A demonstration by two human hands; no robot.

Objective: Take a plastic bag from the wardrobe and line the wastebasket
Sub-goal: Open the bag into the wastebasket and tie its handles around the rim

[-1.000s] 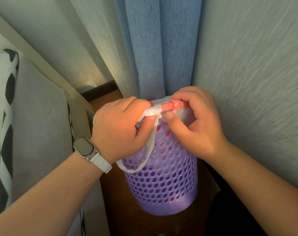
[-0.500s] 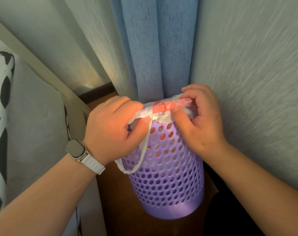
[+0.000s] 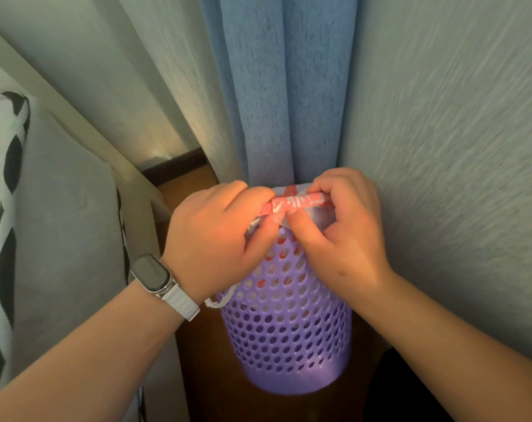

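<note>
Domestic premises, a bedroom corner. Evidence: a bed along the left side, its pale frame rail (image 3: 85, 123) running diagonally, carrying grey bedding (image 3: 67, 223) and a black-and-white patterned pillow (image 3: 6, 178). A blue fabric curtain (image 3: 283, 102) hangs full length in the corner between textured, wallpaper-like walls (image 3: 441, 147). A dark skirting board (image 3: 176, 166) meets a brown wooden floor (image 3: 204, 376). A small purple perforated wastebasket (image 3: 289, 339) stands on that floor, against the curtain (household size and type, not commercial). Soft furnishings and finishes throughout are residential in character.
</note>
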